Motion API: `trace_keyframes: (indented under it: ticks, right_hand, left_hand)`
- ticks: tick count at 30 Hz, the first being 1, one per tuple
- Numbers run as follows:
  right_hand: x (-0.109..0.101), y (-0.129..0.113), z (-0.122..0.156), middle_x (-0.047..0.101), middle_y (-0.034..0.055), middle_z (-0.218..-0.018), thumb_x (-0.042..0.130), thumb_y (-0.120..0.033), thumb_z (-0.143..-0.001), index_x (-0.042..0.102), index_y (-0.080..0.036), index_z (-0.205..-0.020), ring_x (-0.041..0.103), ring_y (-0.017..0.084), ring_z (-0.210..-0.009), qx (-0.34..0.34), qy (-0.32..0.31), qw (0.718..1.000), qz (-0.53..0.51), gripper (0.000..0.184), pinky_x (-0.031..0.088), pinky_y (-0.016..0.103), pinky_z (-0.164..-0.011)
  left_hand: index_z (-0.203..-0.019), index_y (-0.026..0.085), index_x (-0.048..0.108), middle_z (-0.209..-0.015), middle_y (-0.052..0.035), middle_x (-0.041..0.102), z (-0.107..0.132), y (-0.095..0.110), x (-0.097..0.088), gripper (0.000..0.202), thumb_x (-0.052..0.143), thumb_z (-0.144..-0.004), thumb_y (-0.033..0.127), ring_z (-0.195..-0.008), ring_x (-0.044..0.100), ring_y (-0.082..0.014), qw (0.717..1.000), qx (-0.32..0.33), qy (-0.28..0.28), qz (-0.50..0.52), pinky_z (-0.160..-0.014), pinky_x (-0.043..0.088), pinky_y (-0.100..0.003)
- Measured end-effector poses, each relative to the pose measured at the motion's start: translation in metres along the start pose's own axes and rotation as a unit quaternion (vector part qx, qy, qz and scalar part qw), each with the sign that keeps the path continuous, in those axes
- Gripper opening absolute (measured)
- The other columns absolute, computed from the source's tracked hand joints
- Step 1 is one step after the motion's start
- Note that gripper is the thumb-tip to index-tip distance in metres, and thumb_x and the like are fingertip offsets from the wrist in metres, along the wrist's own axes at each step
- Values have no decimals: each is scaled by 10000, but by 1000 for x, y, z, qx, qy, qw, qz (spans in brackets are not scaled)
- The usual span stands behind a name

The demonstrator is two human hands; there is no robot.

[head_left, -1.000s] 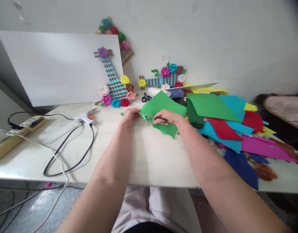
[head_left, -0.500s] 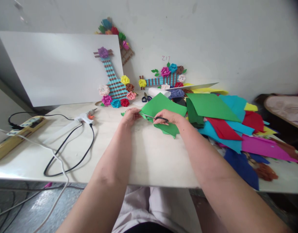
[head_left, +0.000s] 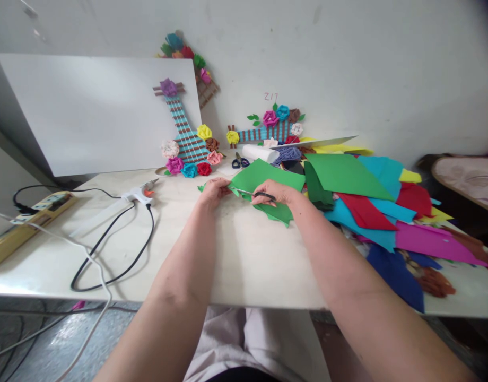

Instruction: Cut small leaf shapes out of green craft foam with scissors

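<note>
My left hand pinches the left corner of a green paper sheet held just above the table. My right hand grips small black-handled scissors, whose thin blades point left into the sheet's near edge. The green sheet's far part rises towards the wall, and a jagged green piece hangs below my right hand. Both forearms reach in from the bottom of the view.
A pile of coloured paper sheets covers the table's right side. A glue gun with a black cord lies at left, beside a power strip. Paper-flower crafts and a white board lean on the wall. Blue scissors lie behind.
The green sheet has dropped lower and flatter over the table. Both hands have stayed almost in place with the scissors at the sheet's edge.
</note>
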State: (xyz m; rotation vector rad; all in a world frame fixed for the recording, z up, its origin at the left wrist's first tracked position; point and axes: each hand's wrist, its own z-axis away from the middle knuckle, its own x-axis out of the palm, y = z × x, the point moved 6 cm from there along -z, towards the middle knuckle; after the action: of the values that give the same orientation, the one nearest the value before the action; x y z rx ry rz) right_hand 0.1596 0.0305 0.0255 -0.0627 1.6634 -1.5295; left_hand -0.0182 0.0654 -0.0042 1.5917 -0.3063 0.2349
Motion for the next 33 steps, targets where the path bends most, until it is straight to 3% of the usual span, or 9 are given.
trace_keyframes:
  ticks: [3,7,11,16,21,27,33]
  right_hand:
    - [-3,1,0,448,-77,-400,719,-306,-631,641,-110,-681,329,32,-319,4,23,1000,-6,217,238,182,-327]
    - [-10,7,-5,450,-77,-390,738,-308,-621,641,-108,-680,339,36,-314,11,98,995,-22,230,272,179,-309]
    - [-11,14,-12,451,-84,-375,795,-349,-565,640,-119,-691,353,39,-308,15,142,989,-26,305,308,172,-300]
    - [-2,20,-23,466,-84,-375,813,-376,-543,623,-132,-678,373,39,-297,8,141,989,-44,337,329,164,-291]
    - [2,23,-28,468,-83,-384,808,-381,-556,607,-134,-672,399,50,-301,-5,137,988,-66,339,356,170,-291]
    - [4,21,-26,474,-75,-372,811,-369,-574,591,-130,-659,389,47,-284,-5,132,988,-77,336,351,168,-284]
    - [2,20,-22,497,-64,-383,804,-369,-591,588,-129,-680,394,45,-282,0,125,988,-91,335,344,159,-287]
  left_hand:
    - [-624,139,548,-566,-9,608,-2,0,1,114,652,-607,183,-529,583,-127,1000,-2,-5,16,-607,517,-275]
    - [-760,128,559,-651,-49,642,-3,1,1,176,629,-699,277,-592,626,-152,998,-14,17,60,-632,525,-296]
    - [-725,118,543,-636,-59,631,-2,-1,5,127,627,-701,209,-583,625,-160,998,-25,28,40,-644,521,-315]
    - [-674,111,563,-586,-23,603,4,-4,14,71,633,-665,111,-541,606,-146,1000,-24,-11,9,-643,505,-312]
    - [-646,110,556,-597,-21,608,5,-5,18,114,663,-650,72,-560,602,-121,998,-13,-30,53,-671,510,-294]
    - [-630,113,561,-582,-21,599,3,-10,18,127,624,-679,15,-548,578,-103,996,-31,-10,84,-686,527,-287]
    - [-629,116,549,-576,-23,593,6,-10,23,142,601,-684,-4,-547,583,-109,995,-36,-28,89,-691,534,-295]
